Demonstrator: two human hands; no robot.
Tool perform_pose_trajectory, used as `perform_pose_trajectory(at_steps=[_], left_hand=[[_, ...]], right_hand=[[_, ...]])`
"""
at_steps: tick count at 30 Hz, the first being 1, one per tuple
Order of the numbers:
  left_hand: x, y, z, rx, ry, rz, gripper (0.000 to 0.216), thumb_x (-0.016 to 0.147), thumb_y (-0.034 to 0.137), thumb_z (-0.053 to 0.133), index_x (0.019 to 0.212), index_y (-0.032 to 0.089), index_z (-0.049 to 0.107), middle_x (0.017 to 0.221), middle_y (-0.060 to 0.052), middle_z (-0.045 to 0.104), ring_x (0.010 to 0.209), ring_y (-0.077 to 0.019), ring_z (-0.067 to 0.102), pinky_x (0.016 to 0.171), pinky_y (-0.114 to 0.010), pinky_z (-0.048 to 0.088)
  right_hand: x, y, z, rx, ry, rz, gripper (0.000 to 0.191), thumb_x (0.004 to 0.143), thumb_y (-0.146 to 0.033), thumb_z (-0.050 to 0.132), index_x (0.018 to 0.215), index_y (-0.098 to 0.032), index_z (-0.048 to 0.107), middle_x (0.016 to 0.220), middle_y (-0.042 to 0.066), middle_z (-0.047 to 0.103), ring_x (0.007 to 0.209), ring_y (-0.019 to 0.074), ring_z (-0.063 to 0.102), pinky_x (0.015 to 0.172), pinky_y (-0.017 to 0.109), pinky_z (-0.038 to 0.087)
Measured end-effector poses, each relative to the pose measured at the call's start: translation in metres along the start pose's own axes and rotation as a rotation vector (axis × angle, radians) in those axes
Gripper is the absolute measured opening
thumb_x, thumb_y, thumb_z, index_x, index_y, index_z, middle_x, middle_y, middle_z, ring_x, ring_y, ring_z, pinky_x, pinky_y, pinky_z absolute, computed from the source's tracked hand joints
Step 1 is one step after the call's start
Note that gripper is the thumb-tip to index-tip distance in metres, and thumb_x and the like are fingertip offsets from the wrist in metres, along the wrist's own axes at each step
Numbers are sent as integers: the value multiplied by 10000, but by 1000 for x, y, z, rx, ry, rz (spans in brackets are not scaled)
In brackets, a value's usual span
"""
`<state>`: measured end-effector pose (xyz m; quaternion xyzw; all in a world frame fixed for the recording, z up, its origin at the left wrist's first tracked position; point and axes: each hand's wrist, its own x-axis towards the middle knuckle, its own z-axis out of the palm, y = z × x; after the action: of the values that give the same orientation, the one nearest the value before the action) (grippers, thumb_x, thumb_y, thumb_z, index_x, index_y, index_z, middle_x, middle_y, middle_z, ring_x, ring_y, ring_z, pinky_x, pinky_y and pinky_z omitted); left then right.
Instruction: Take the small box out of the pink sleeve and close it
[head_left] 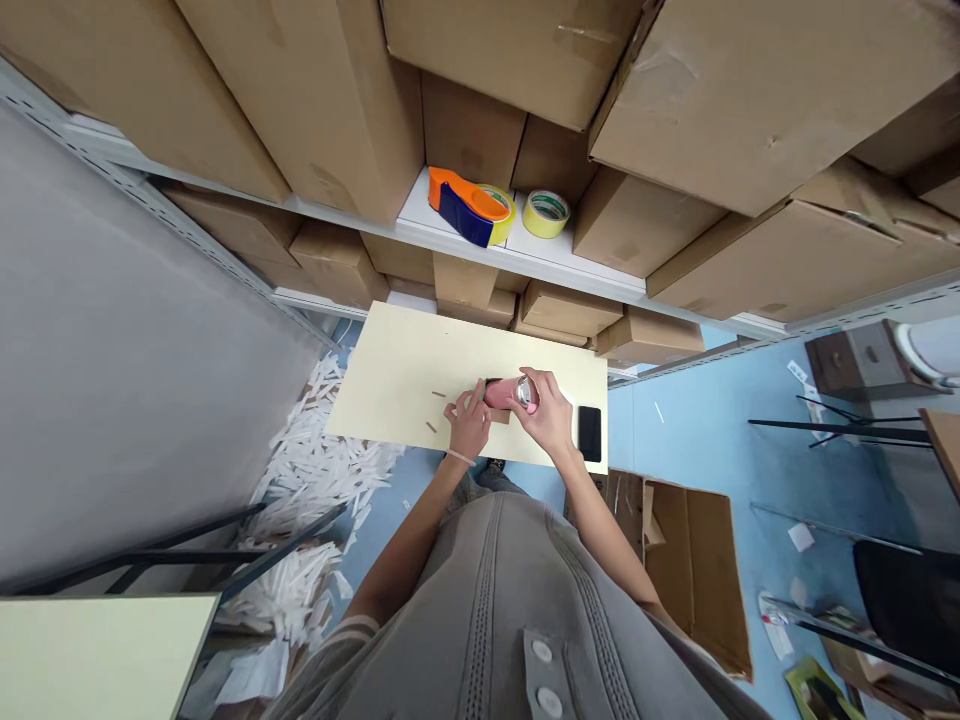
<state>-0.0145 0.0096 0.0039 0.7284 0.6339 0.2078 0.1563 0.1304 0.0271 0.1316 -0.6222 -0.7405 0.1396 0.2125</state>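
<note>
A pink bottle (504,392) with a silver top lies on its side over the cream tabletop (405,360). My right hand (546,412) is closed around its silver end. At the bottle's dark left end is my left hand (470,420), its fingers bent in against that end; what they grip is partly hidden. Below the bottle, between the hands, shows a small piece of brown cardboard (499,416). Two thin brown strips, one of them a strip (431,427) near the front edge, lie left of my left hand. A black phone (589,434) rests right of my right wrist.
Beyond the table stands a shelf rack (600,282) packed with cardboard boxes. An orange and blue tape dispenser (469,208) and a yellow tape roll (546,214) sit on it. White paper strips (322,460) cover the floor at left. An open carton (697,560) stands at lower right.
</note>
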Motion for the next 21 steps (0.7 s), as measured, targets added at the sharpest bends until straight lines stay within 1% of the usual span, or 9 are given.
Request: perform_pose_trajectory(at_steps=[5,8,12,14,17,21], left_hand=[[-2,-1,5,-5,-11,19,249,921,189,367,908,197,615,1495,-74,391,1244,-287,401,942,-511,279],[-2,-2,8,-31,-17,31,244,922,186,376,938,197,618,1472,-74,430,1240,-270,412,938,-489,280],[0,-5,9,-54,-48,19,261,921,191,390,1047,213,618,1405,-85,511,1229,-258,433,947,-479,265],[1,-7,8,-66,-63,15,290,926,209,394,1131,225,598,1360,-93,553,1218,-260,443,953,-484,256],[2,-9,8,-74,-74,7,307,929,239,413,1186,242,579,1315,-94,589,1202,-264,454,955,-485,252],[4,-12,8,-69,-73,-18,251,923,238,430,1085,251,621,1302,-86,600,1185,-267,463,944,-486,257]], right_hand=[[3,9,26,-84,-143,-8,456,864,-393,568,1288,-254,473,1211,70,546,1053,216,577,718,277,494],[6,14,44,-166,-230,17,450,844,-399,606,1252,-250,488,1208,82,525,993,221,594,676,281,485],[10,18,61,-246,-238,91,479,832,-448,622,1238,-242,472,1214,109,469,853,202,614,605,276,461],[14,20,66,-263,-236,96,501,826,-497,616,1229,-239,468,1206,112,451,833,200,614,589,272,454],[23,25,70,-273,-255,67,537,803,-539,627,1226,-248,470,1199,115,430,883,222,605,609,284,470],[33,32,70,-249,-307,-23,598,750,-538,689,1238,-264,478,1236,121,402,1002,254,574,735,336,506]])
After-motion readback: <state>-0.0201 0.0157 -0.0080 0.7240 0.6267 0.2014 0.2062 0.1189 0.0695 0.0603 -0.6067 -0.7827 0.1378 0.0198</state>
